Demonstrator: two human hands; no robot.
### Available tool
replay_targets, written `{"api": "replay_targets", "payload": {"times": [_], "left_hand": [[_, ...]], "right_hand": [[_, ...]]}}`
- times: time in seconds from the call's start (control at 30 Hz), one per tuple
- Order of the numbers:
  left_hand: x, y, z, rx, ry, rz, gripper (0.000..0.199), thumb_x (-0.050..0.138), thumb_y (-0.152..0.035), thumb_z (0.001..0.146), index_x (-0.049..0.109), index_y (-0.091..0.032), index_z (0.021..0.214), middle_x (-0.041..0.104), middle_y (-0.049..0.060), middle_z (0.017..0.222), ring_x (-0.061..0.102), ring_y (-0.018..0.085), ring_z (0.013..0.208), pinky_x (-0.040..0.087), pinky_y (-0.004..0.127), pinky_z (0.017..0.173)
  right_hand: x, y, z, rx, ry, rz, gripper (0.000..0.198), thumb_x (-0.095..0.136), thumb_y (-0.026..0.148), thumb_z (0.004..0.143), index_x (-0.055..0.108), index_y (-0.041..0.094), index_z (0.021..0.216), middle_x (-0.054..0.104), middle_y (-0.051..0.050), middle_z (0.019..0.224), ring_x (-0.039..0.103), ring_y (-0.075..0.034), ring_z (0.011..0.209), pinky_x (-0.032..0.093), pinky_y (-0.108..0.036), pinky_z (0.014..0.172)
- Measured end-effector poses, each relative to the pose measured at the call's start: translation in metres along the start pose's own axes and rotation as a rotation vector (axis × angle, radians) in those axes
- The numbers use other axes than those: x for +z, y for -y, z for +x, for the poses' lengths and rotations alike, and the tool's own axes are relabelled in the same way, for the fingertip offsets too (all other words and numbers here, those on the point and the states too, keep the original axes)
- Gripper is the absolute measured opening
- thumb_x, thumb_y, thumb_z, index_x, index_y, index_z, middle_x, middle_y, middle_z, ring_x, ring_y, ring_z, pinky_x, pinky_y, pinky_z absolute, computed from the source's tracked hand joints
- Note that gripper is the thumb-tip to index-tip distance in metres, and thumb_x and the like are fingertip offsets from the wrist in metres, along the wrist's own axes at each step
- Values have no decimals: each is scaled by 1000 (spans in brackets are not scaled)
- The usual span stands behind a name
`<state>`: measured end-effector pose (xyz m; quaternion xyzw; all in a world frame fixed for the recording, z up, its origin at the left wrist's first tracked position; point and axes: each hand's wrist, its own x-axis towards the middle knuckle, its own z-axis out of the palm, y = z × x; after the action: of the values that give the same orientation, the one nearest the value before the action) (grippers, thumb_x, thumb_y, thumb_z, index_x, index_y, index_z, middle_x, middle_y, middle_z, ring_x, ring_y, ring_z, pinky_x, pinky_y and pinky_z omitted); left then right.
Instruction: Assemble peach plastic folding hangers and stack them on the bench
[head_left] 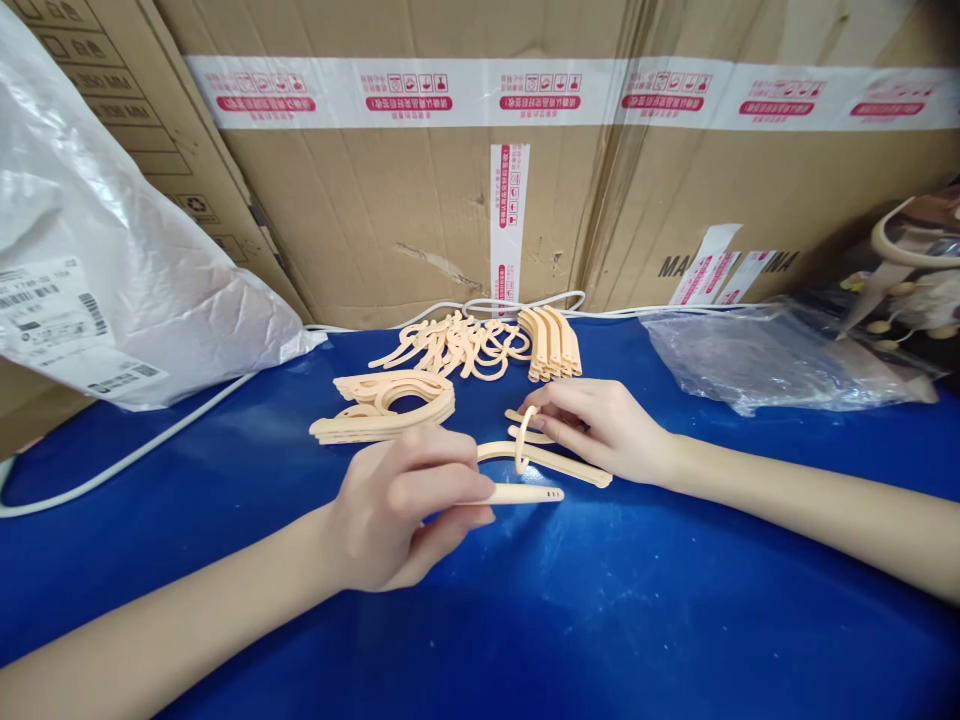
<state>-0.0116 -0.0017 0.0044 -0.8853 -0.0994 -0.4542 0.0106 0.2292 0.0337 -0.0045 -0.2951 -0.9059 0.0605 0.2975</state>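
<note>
My left hand (405, 505) is closed around a beige plastic hanger arm (529, 494), whose end with small holes sticks out to the right. Between the fingertips of my right hand (611, 425) is a curved beige hanger hook (520, 455), held just above the table. Under and beside that hand lie more curved hanger arms (577, 467), partly covered by it. A stack of flat folded hangers (360, 430) rests beyond my left hand. Farther back are a loose pile of hanger hooks (450, 345) and a neat stack of hanger arms (553, 340).
Large taped cardboard boxes (390, 200) stand behind the blue table surface (600, 620). A white plastic mailing bag (150, 250) leans at the left, by a white cable (135, 455). Clear plastic bags (765, 355) lie at the right, near a curved beige object (892, 235).
</note>
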Motion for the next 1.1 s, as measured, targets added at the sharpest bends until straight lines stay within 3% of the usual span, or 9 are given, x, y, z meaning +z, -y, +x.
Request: {"api": "replay_targets", "payload": {"times": [0.17,0.33,0.53,0.7,0.83,1.0,1.1], "left_hand": [[0,-2,2,-69,-94,-85,17,50,-11,90,48,-15,106,54,2,88,59,12,78,54,25,69],[2,0,0,-202,-123,-90,24,49,-11,88,48,-17,111,56,5,93,58,18,86,51,35,76],[5,5,-3,-417,-134,-133,16,34,-18,93,49,-19,90,50,3,80,49,16,76,42,33,69],[5,4,4,-519,76,-124,7,42,-23,89,40,-20,82,42,-1,74,42,13,66,37,29,60],[6,1,8,-494,234,-112,19,56,-25,81,38,-21,86,43,-2,78,44,13,69,39,26,60],[11,1,5,-498,432,-183,26,47,-13,86,43,-20,111,46,-4,75,45,9,61,40,21,58],[12,1,4,-430,490,-158,30,43,-7,85,47,-21,111,46,-4,74,45,9,61,39,21,58]], "right_hand": [[1,-1,1,2,8,1,24,42,29,95,60,13,95,65,-3,77,59,-11,67,43,-21,62],[1,-1,0,11,19,3,26,42,31,95,61,13,96,65,-4,77,60,-11,68,43,-22,62],[1,-1,-1,29,45,23,27,42,33,95,62,14,98,66,-4,80,60,-12,71,45,-24,65],[1,0,-1,30,49,29,26,43,33,95,61,15,97,65,-3,78,60,-12,70,44,-23,65],[1,1,0,12,29,25,21,46,31,94,60,14,94,61,0,70,58,-10,65,43,-21,62],[1,-1,-1,-12,30,27,18,47,27,93,59,14,96,66,-2,80,60,-10,70,44,-21,65],[1,-2,-1,-9,37,45,17,46,25,93,59,15,98,68,-4,90,63,-11,78,46,-21,69]]}}
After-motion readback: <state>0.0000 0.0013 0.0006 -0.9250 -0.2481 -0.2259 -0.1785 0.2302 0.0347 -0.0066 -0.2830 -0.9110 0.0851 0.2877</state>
